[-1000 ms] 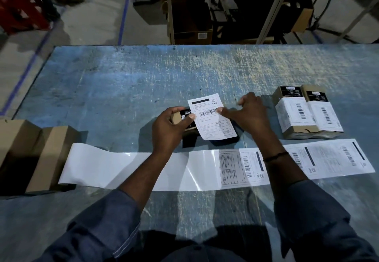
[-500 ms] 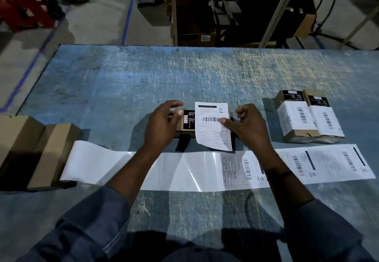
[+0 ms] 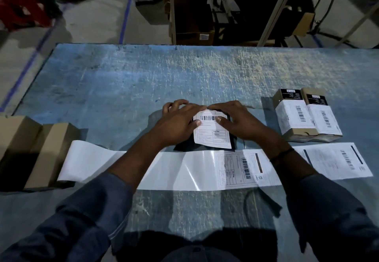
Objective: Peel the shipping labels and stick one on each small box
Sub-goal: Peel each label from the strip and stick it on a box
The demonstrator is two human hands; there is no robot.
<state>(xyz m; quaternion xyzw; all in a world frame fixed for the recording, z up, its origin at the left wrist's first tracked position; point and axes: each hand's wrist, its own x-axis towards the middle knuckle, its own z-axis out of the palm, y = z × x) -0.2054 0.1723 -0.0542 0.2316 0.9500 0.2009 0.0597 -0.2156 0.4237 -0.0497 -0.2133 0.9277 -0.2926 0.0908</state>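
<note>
A white shipping label (image 3: 211,131) lies over a small box at the table's middle; the box is almost wholly hidden under the label and my hands. My left hand (image 3: 178,124) grips the box's left side, thumb pressed on the label. My right hand (image 3: 235,122) covers the right side, thumb also pressing the label near its barcode. The label's lower edge hangs loose past the box. In front of me a long liner strip (image 3: 133,165) stretches across the table, with unpeeled labels (image 3: 242,167) on its right part. Two labelled small boxes (image 3: 307,116) sit at the right.
Two plain brown cartons (image 3: 30,149) stand at the left edge of the blue scratched table (image 3: 143,81). Beyond the far edge are shelving frames, cardboard boxes (image 3: 192,16) and a red crate (image 3: 22,3) on the floor.
The label has come down flat onto the small box. Both hands moved together over it; my right hand let go of the label's edge and now presses down, as does my left thumb.
</note>
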